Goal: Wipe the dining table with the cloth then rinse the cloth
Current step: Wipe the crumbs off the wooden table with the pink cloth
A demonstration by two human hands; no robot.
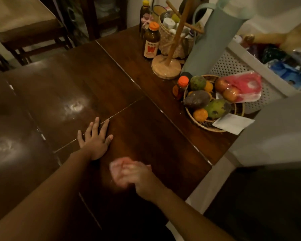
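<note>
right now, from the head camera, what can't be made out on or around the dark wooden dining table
All in the head view:
pink cloth in the right hand: smeared by motion blur, its folds are unreadable.
brown glass bottle with orange cap: the print around the red W is too small.
white perforated plastic basket: contents blurred and cut off by the right edge.

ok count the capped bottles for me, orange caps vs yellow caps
orange-cap bottles: 2
yellow-cap bottle: 1
total: 3
</note>
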